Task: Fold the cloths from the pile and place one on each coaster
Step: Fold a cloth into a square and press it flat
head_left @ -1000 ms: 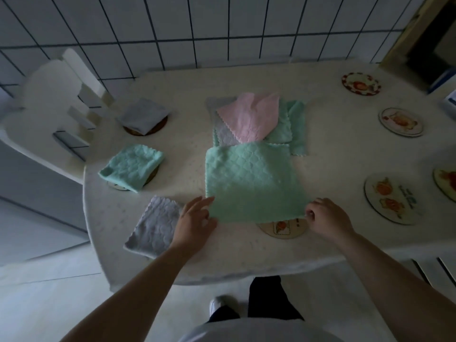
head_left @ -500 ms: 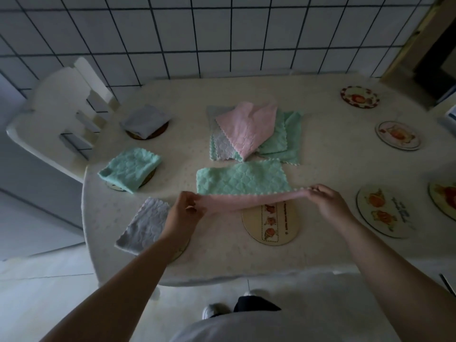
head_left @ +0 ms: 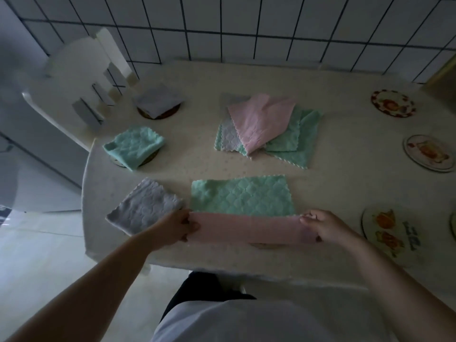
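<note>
While both hands work at the near edge of the table (head_left: 333, 134), a two-sided cloth (head_left: 243, 201) lies stretched between them, its green quilted face flat on the tabletop and its pink underside turned up along the near edge as a long band. The left hand (head_left: 176, 229) pinches the left end of that pink band, fingers curled around the fabric. The right hand (head_left: 325, 225) pinches the right end the same way, thumb and fingers closed on the edge. A sliver of a coaster (head_left: 265, 245) peeps out from beneath the pink band.

Just left of the left hand, a folded grey cloth (head_left: 143, 208) lies on the table. Further back, a folded green cloth (head_left: 134, 149) covers most of another coaster, and behind that a second folded grey cloth (head_left: 158, 99) sits on a dark round coaster.

At the middle of the table, the pile (head_left: 266, 129) remains: a pink cloth on top, with green and grey ones fanned beneath it. Along the right side, bare patterned coasters (head_left: 392, 103) lie well apart from each other. A white chair (head_left: 81, 77) stands at the table's far left corner against the tiled wall (head_left: 246, 28).
</note>
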